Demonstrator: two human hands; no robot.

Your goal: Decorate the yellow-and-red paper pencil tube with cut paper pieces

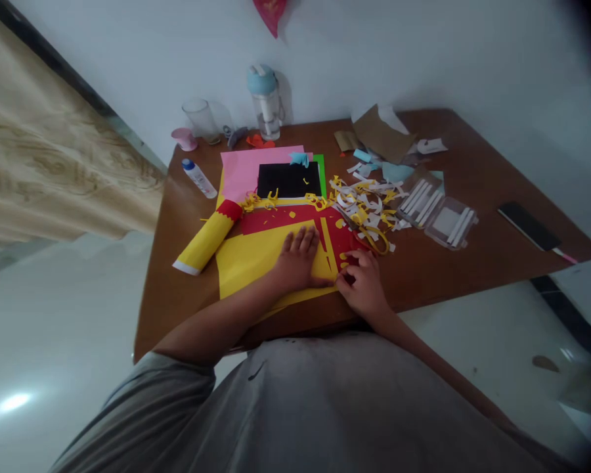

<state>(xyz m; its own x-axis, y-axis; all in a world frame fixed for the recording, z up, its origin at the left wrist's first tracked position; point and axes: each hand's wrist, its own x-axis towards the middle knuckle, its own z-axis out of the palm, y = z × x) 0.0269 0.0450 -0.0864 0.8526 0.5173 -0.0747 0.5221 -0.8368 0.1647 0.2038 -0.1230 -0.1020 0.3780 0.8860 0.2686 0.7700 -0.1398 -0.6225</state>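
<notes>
My left hand lies flat with fingers stretched on a sheet of yellow paper near the table's front edge. At the sheet's lower right corner, my right hand is closed, thumb and forefinger pinched on the paper's edge. Red paper lies partly beneath the yellow sheet. A narrow yellow strip and small yellow cut pieces rest on the red beside my hands. Just beyond my right hand are scissors with yellow handles, their blades partly hidden among scraps.
To the left lie a yellow paper tube with a red fringed end and a glue bottle. Paper scraps and an open plastic case sit at right, with a phone farther out. A water bottle and glass stand behind.
</notes>
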